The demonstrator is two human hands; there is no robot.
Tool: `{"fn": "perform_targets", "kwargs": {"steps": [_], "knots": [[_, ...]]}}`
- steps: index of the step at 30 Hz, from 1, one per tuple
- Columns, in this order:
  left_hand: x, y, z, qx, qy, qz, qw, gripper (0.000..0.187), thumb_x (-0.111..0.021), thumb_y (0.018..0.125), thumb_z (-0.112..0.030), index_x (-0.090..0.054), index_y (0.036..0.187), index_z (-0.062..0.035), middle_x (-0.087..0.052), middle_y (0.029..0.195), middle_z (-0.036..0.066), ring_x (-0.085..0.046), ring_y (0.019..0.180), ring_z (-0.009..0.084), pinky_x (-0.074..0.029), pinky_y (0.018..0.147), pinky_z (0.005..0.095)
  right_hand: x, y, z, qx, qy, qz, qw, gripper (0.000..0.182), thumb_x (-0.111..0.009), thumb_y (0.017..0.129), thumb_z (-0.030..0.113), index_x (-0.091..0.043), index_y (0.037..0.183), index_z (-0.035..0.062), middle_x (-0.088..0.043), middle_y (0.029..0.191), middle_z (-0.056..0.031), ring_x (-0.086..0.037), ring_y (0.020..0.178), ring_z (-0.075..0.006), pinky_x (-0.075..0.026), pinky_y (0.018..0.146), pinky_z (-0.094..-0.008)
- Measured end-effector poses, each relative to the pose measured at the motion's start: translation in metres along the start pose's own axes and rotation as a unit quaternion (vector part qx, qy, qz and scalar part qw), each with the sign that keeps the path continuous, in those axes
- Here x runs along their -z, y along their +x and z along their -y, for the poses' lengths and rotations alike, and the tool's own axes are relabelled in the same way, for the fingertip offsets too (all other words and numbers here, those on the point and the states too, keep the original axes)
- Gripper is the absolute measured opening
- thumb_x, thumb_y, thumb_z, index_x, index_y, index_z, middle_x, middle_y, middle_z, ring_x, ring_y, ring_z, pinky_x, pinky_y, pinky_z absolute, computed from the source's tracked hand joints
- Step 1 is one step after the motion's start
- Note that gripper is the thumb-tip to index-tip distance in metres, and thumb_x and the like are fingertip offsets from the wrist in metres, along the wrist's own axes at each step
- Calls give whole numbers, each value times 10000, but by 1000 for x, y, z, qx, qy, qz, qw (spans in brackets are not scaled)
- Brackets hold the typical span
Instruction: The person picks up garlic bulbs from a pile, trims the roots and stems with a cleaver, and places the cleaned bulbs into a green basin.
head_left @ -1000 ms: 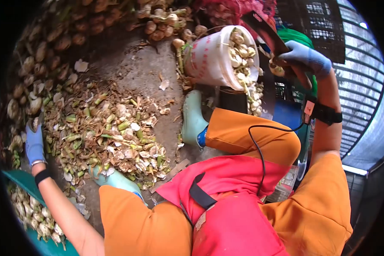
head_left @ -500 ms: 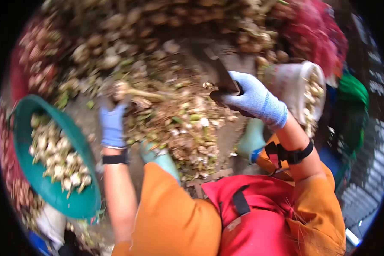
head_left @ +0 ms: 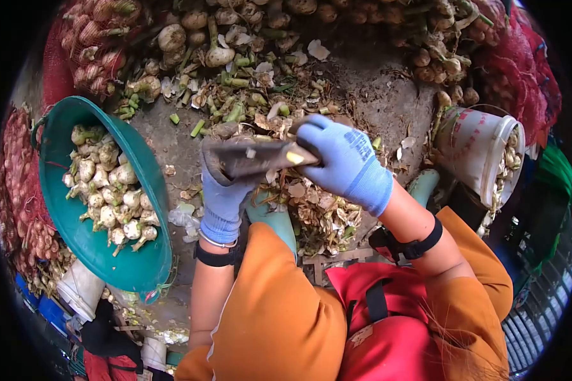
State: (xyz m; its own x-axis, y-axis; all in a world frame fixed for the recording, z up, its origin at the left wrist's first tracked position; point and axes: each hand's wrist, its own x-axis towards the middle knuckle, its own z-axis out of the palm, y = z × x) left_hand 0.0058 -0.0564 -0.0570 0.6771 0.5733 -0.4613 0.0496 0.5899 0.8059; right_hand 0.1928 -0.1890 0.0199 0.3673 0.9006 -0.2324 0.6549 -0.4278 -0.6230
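Your right hand closes its fingers around the knife; your left hand, partly behind it, has an unclear hold: guard those fingertips.

Garlic bulbs lie inside the tilted green basin, left of the gloved hands.

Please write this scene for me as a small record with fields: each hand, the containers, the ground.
right hand: gloved, gripping knife
left hand: gloved, partly behind the blade; what it holds is hidden
green basin: tilted, beyond the left hand's outer side, holding garlic bulbs
white bucket: tipped, garlic at its mouth
ground: stalk pieces and dry peelings between the boots
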Motion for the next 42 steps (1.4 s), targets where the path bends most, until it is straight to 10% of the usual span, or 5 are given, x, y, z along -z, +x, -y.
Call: {"fn": "perform_targets", "kwargs": {"steps": [20,23,25,31,42], "knots": [[5,-14,-11,9,273,95,957,570,-656,908,-370,-417,1301,-34,-521,1308,200,-592,1123,289,-490,977,423,-8,20,6,127,-58,47,989,330,-701,700,208,-576,992,115,-578,996,-125,-640,883,-334,-530,669,-461],[2,-12,-23,316,-543,95,772,764,-615,876,-536,-387,1374,-3,-477,1374,229,-526,1223,327,-431,1044,473,-21,30,-8,104,-40,20,994,270,-655,733,201,-620,987,120,-633,957,-128,-651,848,-329,-533,674,-440],[-15,-30,-37,133,-86,150,976,684,-653,874,-467,-439,1341,-16,-512,1310,205,-520,1205,326,-420,1048,464,-26,52,-33,-80,52,75,993,223,-669,744,205,-628,934,96,-645,871,-104,-647,753,-270,-516,631,-394],[-29,-1,-39,-181,348,44,919,853,-884,660,-217,-427,1350,-12,-498,1312,155,-471,1241,306,-372,1083,384,-30,57,-15,-210,437,105,868,239,-654,801,246,-658,947,57,-630,748,-15,-586,682,-105,-495,666,-315],[45,-2,-117,-61,-434,214,873,573,-493,960,-502,-487,1371,-102,-621,1055,56,-599,757,171,-517,633,261,-2,148,-20,64,-103,66,990,243,-603,821,283,-687,980,119,-648,1061,-123,-644,973,-321,-509,823,-425]]}}
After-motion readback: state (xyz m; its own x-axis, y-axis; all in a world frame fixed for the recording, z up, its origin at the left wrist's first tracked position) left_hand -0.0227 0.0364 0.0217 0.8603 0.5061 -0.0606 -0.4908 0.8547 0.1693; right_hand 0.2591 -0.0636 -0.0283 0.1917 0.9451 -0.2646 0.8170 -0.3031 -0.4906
